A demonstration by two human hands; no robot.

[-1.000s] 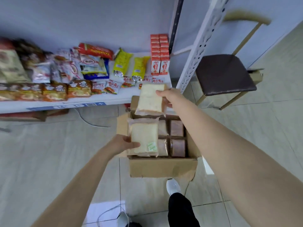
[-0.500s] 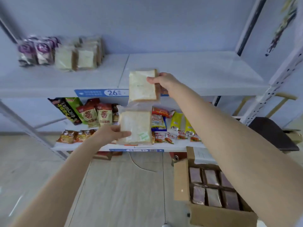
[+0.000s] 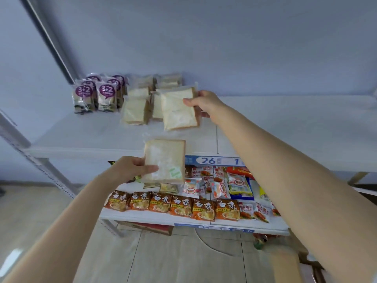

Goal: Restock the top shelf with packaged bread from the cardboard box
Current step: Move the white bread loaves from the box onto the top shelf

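The right hand (image 3: 206,105) pinches one bread packet (image 3: 179,110) over the top shelf (image 3: 285,127), just beside the bread already stacked there (image 3: 135,111); the left hand (image 3: 132,170) grips a second packet (image 3: 165,160) before the shelf's front edge. A corner of the cardboard box (image 3: 285,264) shows at lower right.

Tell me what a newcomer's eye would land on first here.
At centre, the right hand holds the upper bread pack over the top shelf, beside the stacked bread, while the left hand grips the lower bread pack before the shelf edge. Orange noodle packets line the front of the lower shelf.
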